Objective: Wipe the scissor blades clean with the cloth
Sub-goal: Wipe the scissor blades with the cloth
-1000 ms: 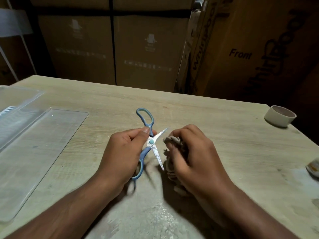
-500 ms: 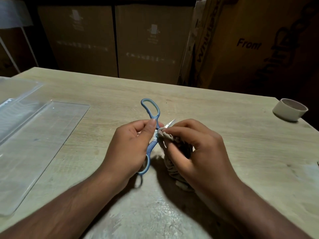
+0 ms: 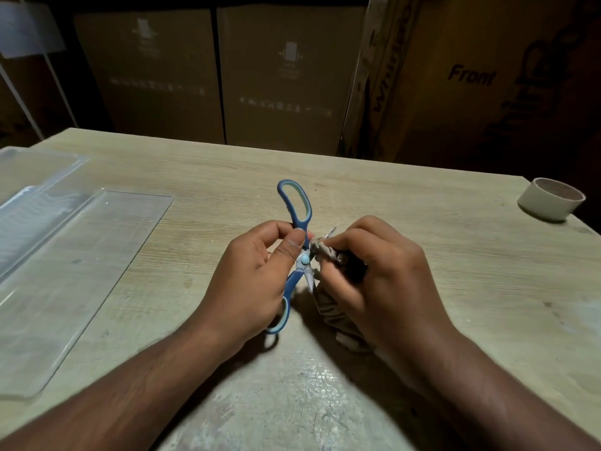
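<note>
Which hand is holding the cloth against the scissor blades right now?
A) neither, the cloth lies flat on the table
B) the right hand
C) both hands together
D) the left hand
B: the right hand grips the bunched cloth and presses it on a blade of the open scissors, while the left hand holds the scissors near the pivot.

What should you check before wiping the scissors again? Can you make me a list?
1. Left hand grips the scissors: ok.
2. Blades spread apart so the cloth fits between: ok.
3. Right hand holds the cloth bunched: ok.
4. Cloth touching the upper blade near the pivot: ok.
5. Fingers safely away from the sharp edges: cannot tell.
6. Blades already clean: cannot tell.
</note>
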`<action>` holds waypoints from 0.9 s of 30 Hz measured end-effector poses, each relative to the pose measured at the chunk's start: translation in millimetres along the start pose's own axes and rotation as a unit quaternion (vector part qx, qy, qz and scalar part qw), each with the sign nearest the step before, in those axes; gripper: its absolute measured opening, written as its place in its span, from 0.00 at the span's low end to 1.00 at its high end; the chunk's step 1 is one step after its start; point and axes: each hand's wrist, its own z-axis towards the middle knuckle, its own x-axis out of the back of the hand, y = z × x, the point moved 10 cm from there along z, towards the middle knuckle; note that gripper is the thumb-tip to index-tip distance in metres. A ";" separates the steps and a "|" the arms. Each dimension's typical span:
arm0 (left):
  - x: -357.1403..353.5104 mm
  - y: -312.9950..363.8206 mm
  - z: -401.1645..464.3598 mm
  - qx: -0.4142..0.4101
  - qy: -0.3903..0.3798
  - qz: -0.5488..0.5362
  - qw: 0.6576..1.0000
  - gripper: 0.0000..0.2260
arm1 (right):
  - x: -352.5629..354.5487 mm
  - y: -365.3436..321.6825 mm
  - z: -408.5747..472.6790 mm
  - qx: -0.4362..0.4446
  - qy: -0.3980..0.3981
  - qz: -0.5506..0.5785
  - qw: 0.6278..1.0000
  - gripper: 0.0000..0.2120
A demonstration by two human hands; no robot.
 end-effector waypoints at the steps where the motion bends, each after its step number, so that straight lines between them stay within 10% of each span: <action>1: -0.4 0.2 -0.2 0.001 -0.001 -0.003 1.000 0.11 | -0.1 0.0 -0.2 0.001 -0.001 0.001 1.000 0.05; 27: -1.3 -0.7 -1.1 -0.006 -0.004 -0.018 1.000 0.12 | -3.7 -1.4 -2.1 -0.041 -0.010 0.005 0.999 0.05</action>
